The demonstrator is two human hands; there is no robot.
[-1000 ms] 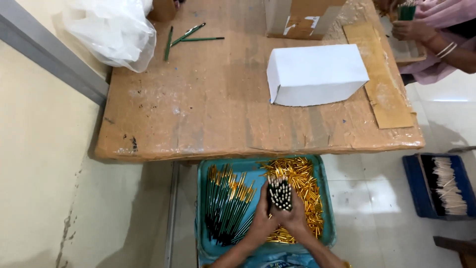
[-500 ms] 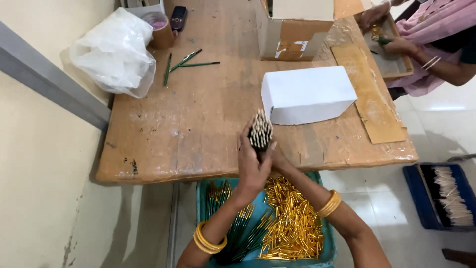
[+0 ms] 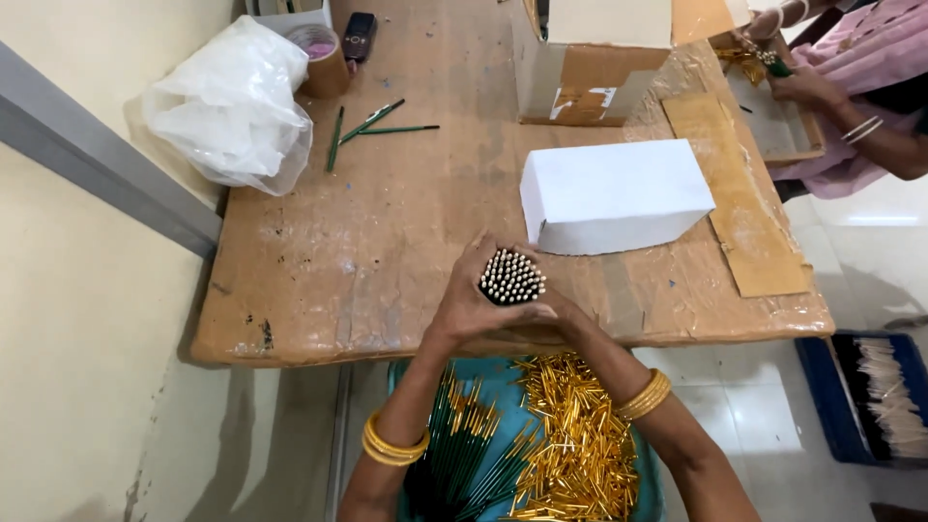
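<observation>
Both hands close in one shared grip around a bundle of pencils [image 3: 511, 277], held upright with its pale round ends facing the camera. The left hand [image 3: 471, 304] wraps the bundle from the left, fingers curled over its far side; the right hand [image 3: 553, 314] presses in from the right and below, so the sticks stay packed in a tight round cluster, probably to keep their ends level. The bundle stands at the near edge of the table [image 3: 387, 242], its lower end hidden by the hands, so whether it rests on the tabletop cannot be told. The ends look light and uniform, with dark barrels between them.

Just beyond the bundle a closed white box [image 3: 614, 193] lies on the table, near but apart. Farther back stand an open cardboard carton [image 3: 590, 63], a few loose green pencils [image 3: 372, 124], a crumpled clear plastic bag [image 3: 232, 106] and a roll of tape [image 3: 324, 60]. Below the table edge, a teal tray [image 3: 493, 387] holds green pencils [image 3: 464, 445] on its left and a heap of gold metal caps [image 3: 575, 445] on its right. At the far right another person's hands [image 3: 797, 82] work over a shallow tray.
</observation>
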